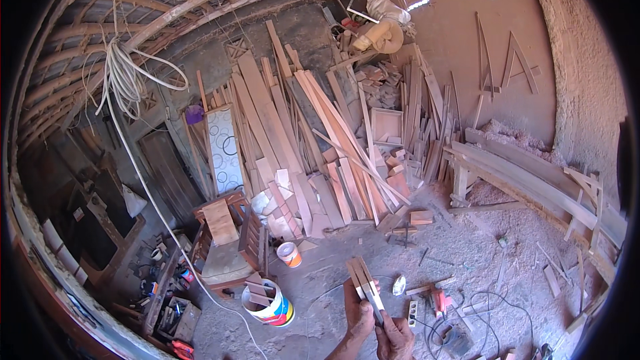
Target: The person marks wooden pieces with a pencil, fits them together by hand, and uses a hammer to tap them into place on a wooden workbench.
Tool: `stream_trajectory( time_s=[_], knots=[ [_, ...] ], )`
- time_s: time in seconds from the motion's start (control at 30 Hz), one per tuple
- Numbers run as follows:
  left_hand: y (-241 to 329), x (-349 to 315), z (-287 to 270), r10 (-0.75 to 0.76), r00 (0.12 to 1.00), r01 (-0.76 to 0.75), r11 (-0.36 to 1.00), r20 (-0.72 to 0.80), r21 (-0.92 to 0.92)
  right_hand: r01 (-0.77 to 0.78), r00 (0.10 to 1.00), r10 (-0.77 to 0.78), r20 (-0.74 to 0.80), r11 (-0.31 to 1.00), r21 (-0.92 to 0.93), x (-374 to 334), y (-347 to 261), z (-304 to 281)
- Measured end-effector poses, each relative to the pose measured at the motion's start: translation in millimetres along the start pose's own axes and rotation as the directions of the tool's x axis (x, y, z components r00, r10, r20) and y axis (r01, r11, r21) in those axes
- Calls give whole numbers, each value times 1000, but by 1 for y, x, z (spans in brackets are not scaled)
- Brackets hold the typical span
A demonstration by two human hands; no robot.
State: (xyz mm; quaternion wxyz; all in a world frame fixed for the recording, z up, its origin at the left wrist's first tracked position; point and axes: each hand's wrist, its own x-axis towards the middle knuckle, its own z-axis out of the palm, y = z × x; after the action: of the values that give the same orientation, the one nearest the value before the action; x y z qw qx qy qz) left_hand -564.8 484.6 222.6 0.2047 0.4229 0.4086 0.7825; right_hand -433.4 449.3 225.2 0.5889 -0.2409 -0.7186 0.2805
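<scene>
Near the lower middle, a short bundle of narrow wooden strips (361,276) points up and away from me. It is brown at its far end and catches bright light lower down; whether it is one grooved piece or separate strips I cannot tell. My left hand (358,320) wraps round its left side, with the thumb pressed along it. My right hand (395,337) closes on its near end from the right. The hands nearly touch, and they hide part of the wood.
Planks (267,113) lean against the back wall. A paint bucket (269,307) with wood offcuts, a smaller bucket (289,254) and a wooden chair (227,263) stand left. A red power tool (440,301), a socket strip (413,313) and cables lie right. A long bench (533,183) stands farther right.
</scene>
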Motion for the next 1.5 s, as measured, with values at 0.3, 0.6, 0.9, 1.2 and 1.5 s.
stream_trajectory(
  time_s=[0.3, 0.6, 0.9, 1.2, 1.5],
  knots=[
    [4, 0, -5, 9, 1000, -9, 1000, -19, 5, 22, 999, -21, 26, 999, -43, -3, 1, 4],
    [7, -4, -11, 32, 999, -30, 999, -38, 30, 62, 998, -62, 1, 998, 17, -2, -6, 9],
    [14, -7, -15, -10, 999, 9, 999, -46, -32, -5, 999, 5, 53, 1000, 2, -9, -5, 11],
    [-11, -11, -29, -12, 997, 13, 1000, -77, 15, -66, 988, 77, 130, 994, -87, -21, 10, 16],
    [-18, -13, -34, -6, 995, 5, 1000, -98, -10, 3, 987, 29, 158, 980, -200, -21, 11, 18]
  ],
)
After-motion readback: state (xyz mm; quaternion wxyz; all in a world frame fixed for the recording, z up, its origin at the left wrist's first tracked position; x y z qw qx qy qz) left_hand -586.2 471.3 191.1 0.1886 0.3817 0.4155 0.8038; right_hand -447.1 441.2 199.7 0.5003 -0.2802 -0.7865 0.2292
